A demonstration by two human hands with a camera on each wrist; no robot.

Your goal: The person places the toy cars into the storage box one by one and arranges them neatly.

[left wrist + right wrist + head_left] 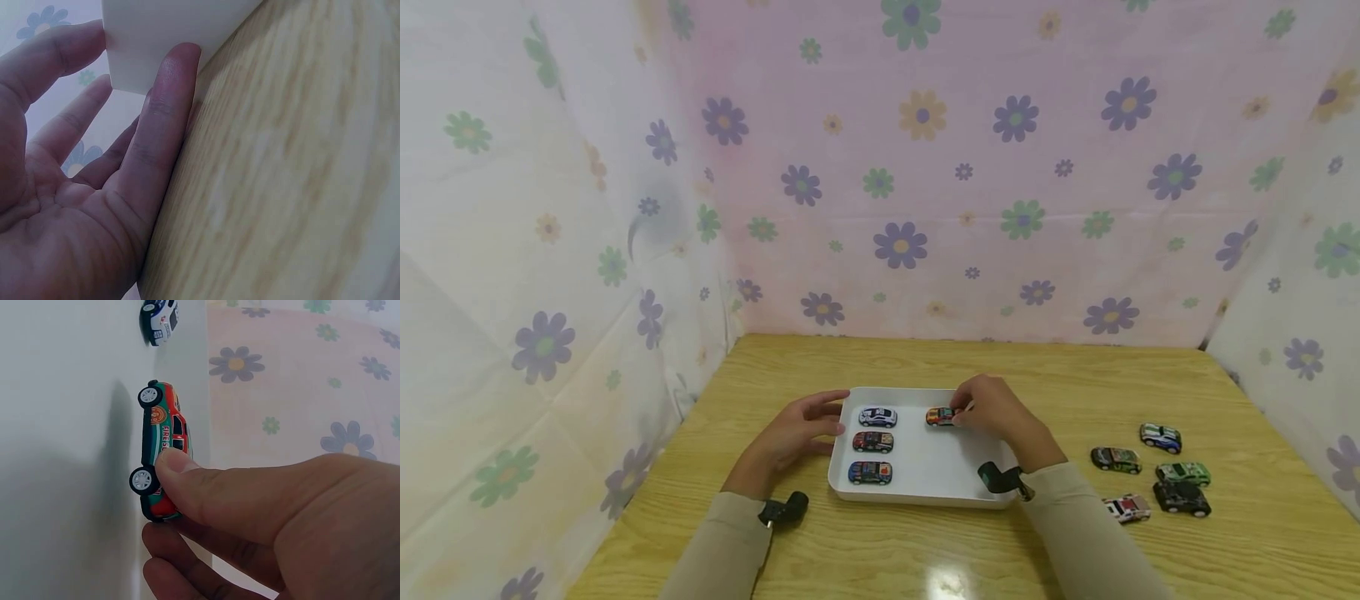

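Note:
In the head view my right hand [996, 408] is over the far part of a white tray [925, 493], pinching an orange, red and green toy car [939, 416]. The right wrist view shows the thumb on the side of this toy car [164, 434], its wheels toward the tray floor. Along the tray's left side stand a white toy car [877, 417], a red and black one [873, 442] and a blue one [870, 472]. My left hand [793, 432] touches the tray's left wall with fairly straight fingers; its wall [162, 37] meets the fingertips in the left wrist view.
Right of the tray, on the wooden table [850, 550], several toy cars lie in a loose group, among them a black car [1182, 498], a green car [1183, 473] and a white and blue car [1161, 437]. A flowered cloth [955, 250] hangs behind and at both sides.

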